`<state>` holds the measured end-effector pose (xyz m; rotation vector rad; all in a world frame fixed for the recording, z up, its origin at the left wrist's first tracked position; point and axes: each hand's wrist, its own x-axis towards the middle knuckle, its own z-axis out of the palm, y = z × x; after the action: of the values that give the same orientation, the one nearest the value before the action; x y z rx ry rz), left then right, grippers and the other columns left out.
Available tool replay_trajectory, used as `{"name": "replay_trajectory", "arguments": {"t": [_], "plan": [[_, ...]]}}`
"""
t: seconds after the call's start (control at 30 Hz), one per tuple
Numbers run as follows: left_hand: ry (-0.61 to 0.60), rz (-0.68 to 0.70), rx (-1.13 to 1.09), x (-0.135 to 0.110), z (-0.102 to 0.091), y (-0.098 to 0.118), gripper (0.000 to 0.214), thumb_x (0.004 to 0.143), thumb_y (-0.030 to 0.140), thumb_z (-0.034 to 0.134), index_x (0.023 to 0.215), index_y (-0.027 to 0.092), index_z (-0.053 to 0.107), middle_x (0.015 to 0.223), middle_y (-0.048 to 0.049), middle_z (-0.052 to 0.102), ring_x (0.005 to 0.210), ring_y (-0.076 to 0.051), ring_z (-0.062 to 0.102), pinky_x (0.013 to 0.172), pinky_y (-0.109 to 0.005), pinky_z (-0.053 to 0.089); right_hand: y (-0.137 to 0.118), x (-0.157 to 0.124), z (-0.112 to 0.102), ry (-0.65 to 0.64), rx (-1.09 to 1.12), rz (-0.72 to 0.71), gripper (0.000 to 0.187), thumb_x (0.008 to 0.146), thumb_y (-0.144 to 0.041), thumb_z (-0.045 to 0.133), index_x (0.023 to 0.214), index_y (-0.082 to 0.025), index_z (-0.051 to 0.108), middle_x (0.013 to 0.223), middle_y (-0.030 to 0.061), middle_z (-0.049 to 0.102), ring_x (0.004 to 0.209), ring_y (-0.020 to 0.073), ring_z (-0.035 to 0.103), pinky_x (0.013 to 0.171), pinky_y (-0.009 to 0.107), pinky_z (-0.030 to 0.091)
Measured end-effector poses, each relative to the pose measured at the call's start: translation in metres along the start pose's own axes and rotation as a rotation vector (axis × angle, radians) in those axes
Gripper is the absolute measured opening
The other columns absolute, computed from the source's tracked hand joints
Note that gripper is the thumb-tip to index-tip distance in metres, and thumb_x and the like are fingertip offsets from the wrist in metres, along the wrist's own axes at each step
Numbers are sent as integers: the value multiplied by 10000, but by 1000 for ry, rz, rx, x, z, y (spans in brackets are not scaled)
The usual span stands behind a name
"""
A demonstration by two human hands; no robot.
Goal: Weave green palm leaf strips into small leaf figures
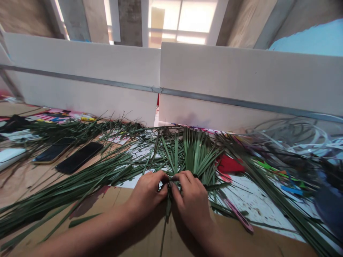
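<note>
Close together in the middle of the table, my two hands meet fingertip to fingertip. My left hand [150, 189] pinches a narrow green leaf strip [167, 208] between thumb and forefinger. From the right, my right hand [191, 196] pinches the same strip at nearly the same spot. Its lower end hangs down toward the table's near edge, and the exact part between the fingertips is hidden. Just beyond the hands lies a fan of green palm leaves [197, 153].
Long leaf strips [88, 182] spread across the left; another bundle [278, 192] runs along the right. Two phones [79, 157] lie at left. Pink scissors or tweezers [239, 216], a red piece [229, 164] and tangled white straps [316, 139] are at right. White panels [241, 82] close the back.
</note>
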<state>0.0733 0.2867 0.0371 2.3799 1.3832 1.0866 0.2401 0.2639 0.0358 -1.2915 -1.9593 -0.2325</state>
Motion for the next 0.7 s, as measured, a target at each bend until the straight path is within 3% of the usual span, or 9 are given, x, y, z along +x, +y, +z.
{"name": "replay_trajectory", "arguments": {"t": [0.3,0.5,0.7], "plan": [[62,21,-61,-2,0,4,141,830,103,592,862,190,697,725,-17,727,630,-174,630,638,-291,488,2,0,0,-34,85,61,95,936,-134,545,920,-198,612,883,57,640,802,259,602,731,364,409],[42,35,-120,-2,-3,5,159,799,109,583,859,181,713,745,-32,741,649,-171,637,638,-284,484,5,2,-1,-75,310,159,113,919,-132,534,935,-203,620,920,53,648,845,239,619,759,348,453],[25,-26,-220,-2,-3,7,181,772,119,555,821,193,712,694,-14,715,590,-146,595,589,-258,460,3,4,-3,-116,372,204,120,908,-133,522,906,-196,624,913,54,638,868,236,623,778,348,457]]}}
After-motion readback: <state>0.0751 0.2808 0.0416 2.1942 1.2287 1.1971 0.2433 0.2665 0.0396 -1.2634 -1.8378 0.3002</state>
